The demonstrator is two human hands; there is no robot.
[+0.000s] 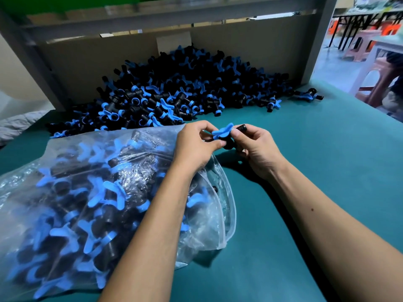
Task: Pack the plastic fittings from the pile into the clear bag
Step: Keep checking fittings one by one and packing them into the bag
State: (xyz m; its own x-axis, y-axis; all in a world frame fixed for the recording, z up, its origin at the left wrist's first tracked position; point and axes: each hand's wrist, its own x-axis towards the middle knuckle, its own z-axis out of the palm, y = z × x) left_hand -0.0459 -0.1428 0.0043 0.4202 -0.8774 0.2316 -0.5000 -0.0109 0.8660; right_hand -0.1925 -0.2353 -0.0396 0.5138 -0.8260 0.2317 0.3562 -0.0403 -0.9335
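a person's two bare hands meet over a teal work table (305, 171), sharing a single black plastic fitting with a blue winged handle (224, 134). the left hand (196, 144) pinches the fitting from the left side, its fingers curled and its thumb pressed near the blue wings; the right hand (255, 147) grips the black body from the right, fingertips curled round a threaded end that pokes up between them. the fitting is held in the air just above the table, beside the upper right edge of a clear plastic bag (207, 214).

the bag lies on its side at the lower left of the table, under the left forearm, already bulging with black and blue fittings of the same kind; its mouth appears to face right, with loose folds of film lying on the table surface. behind the hands, a large pile of fittings (174, 90) is heaped against a brown cardboard panel (87, 68) at the back of the table, spreading forward almost to the top edge of the bag. one stray fitting (308, 95) lies apart from the pile near the table's right rear corner.

a grey metal frame (152, 16) runs above the cardboard. beyond the table's right edge, plastic stools (379, 75) stand on a pale floor.
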